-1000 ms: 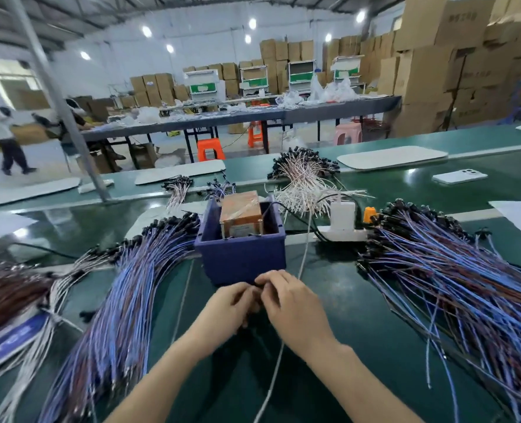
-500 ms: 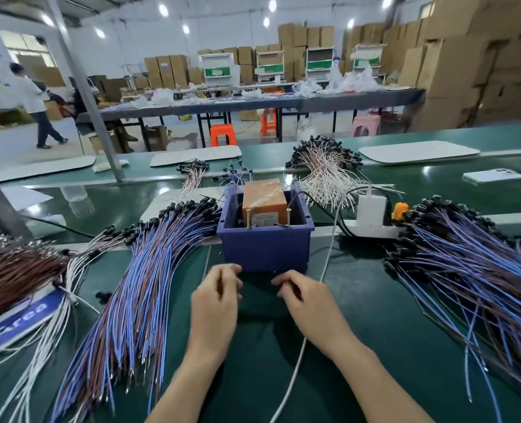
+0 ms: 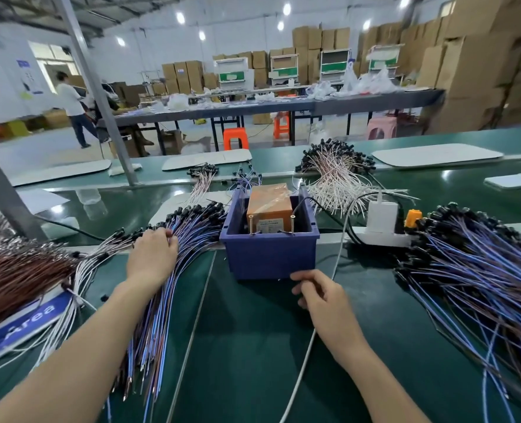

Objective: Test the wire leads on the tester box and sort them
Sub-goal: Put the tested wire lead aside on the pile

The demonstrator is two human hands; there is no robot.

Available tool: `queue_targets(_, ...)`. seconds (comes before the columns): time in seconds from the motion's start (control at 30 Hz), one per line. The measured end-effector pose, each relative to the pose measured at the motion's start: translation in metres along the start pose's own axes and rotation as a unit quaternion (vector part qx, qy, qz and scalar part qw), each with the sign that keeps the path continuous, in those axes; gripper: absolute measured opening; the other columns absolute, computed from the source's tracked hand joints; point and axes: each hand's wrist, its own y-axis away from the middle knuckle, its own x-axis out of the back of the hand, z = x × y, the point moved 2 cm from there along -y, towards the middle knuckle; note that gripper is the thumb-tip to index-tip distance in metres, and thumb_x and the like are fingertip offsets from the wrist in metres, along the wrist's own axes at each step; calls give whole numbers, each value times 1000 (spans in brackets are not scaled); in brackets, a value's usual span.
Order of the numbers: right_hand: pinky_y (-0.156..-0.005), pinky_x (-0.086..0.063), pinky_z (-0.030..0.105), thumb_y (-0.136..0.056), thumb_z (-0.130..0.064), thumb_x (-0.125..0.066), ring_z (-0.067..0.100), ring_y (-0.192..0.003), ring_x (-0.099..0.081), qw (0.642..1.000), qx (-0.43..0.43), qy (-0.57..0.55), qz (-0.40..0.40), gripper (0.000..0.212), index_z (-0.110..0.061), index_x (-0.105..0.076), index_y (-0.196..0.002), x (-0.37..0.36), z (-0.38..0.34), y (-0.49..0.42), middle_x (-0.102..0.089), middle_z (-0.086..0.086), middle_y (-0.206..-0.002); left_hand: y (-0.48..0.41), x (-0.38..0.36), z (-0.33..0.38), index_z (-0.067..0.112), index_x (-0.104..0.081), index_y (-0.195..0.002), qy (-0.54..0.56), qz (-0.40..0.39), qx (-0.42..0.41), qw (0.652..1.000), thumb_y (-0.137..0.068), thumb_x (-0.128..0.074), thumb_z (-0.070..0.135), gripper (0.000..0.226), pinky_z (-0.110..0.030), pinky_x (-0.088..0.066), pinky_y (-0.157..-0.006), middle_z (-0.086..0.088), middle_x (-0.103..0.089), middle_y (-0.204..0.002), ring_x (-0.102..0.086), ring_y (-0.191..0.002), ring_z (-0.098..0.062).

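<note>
Resting left hand (image 3: 152, 257) on limp, light leads (image 3: 167, 300), perhaps pinching one by its stiffer black end, with right hand (image 3: 321, 297) slack and empty beside tester box (image 3: 268, 257).

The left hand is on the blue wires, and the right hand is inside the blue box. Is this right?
Not quite. In the head view the right hand is in front of the blue box, outside it; the left hand is on the blue wires.
</note>
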Motion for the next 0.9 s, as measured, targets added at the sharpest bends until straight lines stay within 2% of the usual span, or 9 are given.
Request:
queue_targets(0.07,-67,-48,16,-101,-19,-49,3,-75,-65,1000,0,-8,3,37,-51,-67,-94,1,1,0,-72,-14,-88,-6,-8,-3,6,-62,-123,-18,-31,12,999,-104,-48,30,34,-47,-47,-95,-20,-61,-123,-57,-113,-38)
queue_targets(0.2,-68,-50,18,-102,-19,-49,4,-75,-66,1000,-2,-18,6,37,-50,-67,-94,1,2,-1,-72,-14,-88,-15,-13,-7,11,-56,-129,-2,-21,65,998,-104,-50,33,34,-44,-46,-90,-16,-63,-125,-59,-114,-36)
queue_targets(0.33,-68,-49,18,-102,-20,-49,5,-74,-65,1000,-6,-20,4,36,-49,-68,-94,1,2,-2,-72,-12,-88,-26,-14,-5,17,-63,-115,-27,-38,66,997,-104,-50,32,23,-36,-42,-79,-10,-66,-110,-58,-98,-30)
queue_targets(0.43,-67,-50,17,-102,-19,-48,5,-74,-65,1000,-5,-17,4,37,-49,-68,-94,2,2,-2,-72,-12,-88,-32,-16,-2,14,-64,-108,-4,-44,89,995,-102,-50,26,19,-36,-42,-78,-13,-66,-108,-53,-91,-29)
queue_targets(0.57,-67,-50,17,-102,-18,-48,4,-73,-65,1000,-5,-20,6,38,-49,-68,-92,2,2,-2,-71,-12,-86,-32,-12,0,5,-62,-92,77,3,115,990,-99,-47,21,23,-36,-41,-72,-18,-66,-97,-55,-83,-32)
queue_targets(0.7,-66,-50,17,-101,-17,-48,5,-72,-64,1000,-7,-15,7,36,-45,-70,-91,2,3,-2,-71,-11,-85,-28,-2,1,3,-53,-106,159,67,108,979,-102,-43,21,22,-40,-39,-78,-20,-60,-107,-53,-94,-33)
queue_targets(0.83,-68,-51,18,-101,-17,-48,5,-72,-65,1000,-6,-16,7,32,-38,-71,-92,4,4,-2,-72,-12,-85,-27,14,8,4,-51,-117,265,71,133,952,-103,-40,21,25,-34,-37,-65,-14,-60,-105,-51,-77,-21)
queue_targets(0.9,-68,-51,19,-101,-17,-48,5,-72,-65,1000,-4,-16,6,32,-37,-71,-93,4,4,-2,-72,-11,-85,-25,28,14,5,-47,-119,335,106,150,924,-105,-34,22,25,-36,-39,-68,-17,-62,-110,-53,-80,-22)
